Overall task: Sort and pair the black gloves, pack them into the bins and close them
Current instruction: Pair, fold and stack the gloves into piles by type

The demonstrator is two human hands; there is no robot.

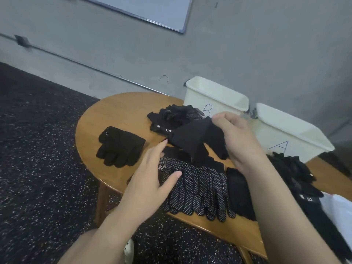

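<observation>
My right hand (236,138) pinches a plain black glove (192,138) by its cuff and lifts it above the round wooden table (114,115). With straight fingers, my left hand (152,174) rests on a stack of dotted black gloves (202,189) near the front edge. A plain pair of gloves (120,145) lies apart at the left. Tangled black gloves (175,115) are heaped behind, in front of bin B (215,96). Bin A (289,130) stands to the right, with more gloves (291,170) in front of it. Both bins are open, white and lidless.
A black strap-like glove (240,193) lies right of the dotted stack. A white bag (341,208) sits at the far right edge. The table stands against a grey wall, over dark speckled floor (38,149). A white shoe (129,250) shows below.
</observation>
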